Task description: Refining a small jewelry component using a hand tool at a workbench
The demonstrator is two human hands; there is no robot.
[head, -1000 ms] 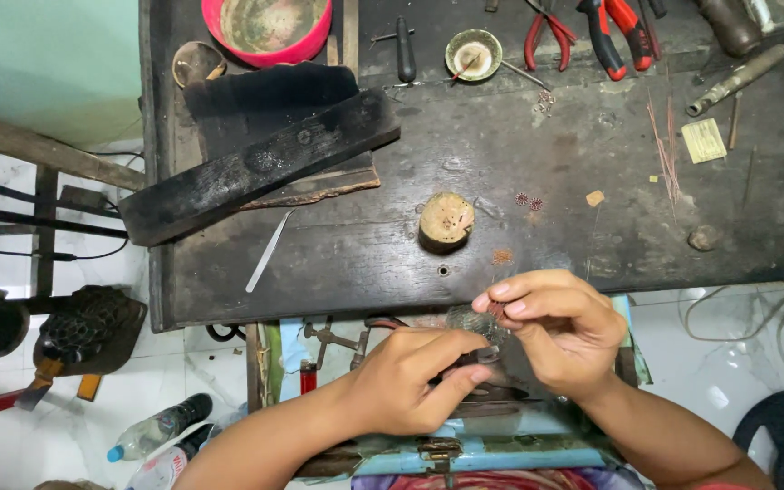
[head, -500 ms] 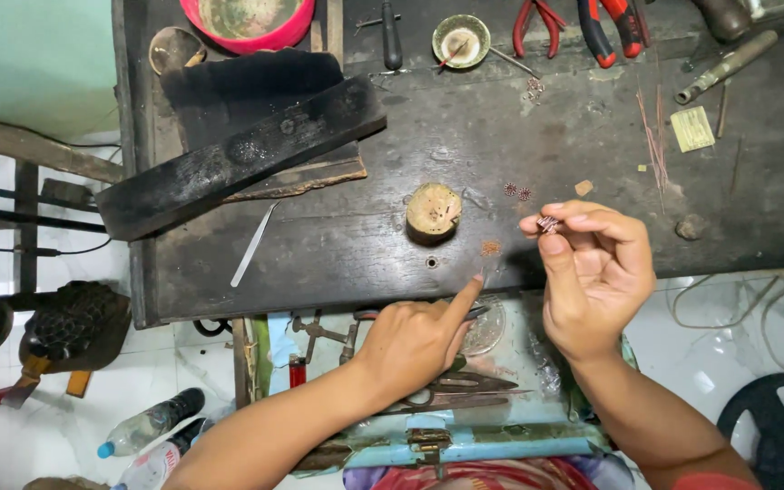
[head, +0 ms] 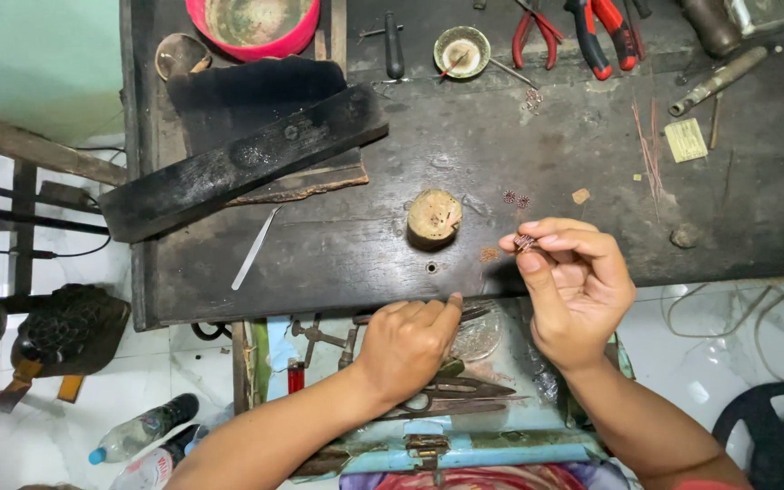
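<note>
My right hand (head: 573, 290) is raised over the front edge of the dark workbench (head: 338, 245), pinching a tiny reddish metal piece (head: 524, 242) between thumb and forefinger. Two similar small pieces (head: 515, 199) lie on the bench just beyond it. My left hand (head: 407, 343) rests lower, over the open drawer (head: 465, 454), fingers curled and fingertips touching the bench edge; I see nothing in it. A small round wooden block (head: 434, 218) stands on the bench between and beyond the hands.
Charred black blocks (head: 238, 163) and tweezers (head: 254, 247) lie left. A pink bowl (head: 251, 23), small dish (head: 462, 50), red pliers (head: 592, 32), thin wires (head: 651, 150) and a yellow card (head: 686, 140) sit at the back. Shears (head: 451, 396) lie in the drawer; bottles (head: 142, 431) are on the floor.
My hands came apart: the right one lifted the tiny piece up over the bench, while the left one dropped to the bench edge above the drawer.
</note>
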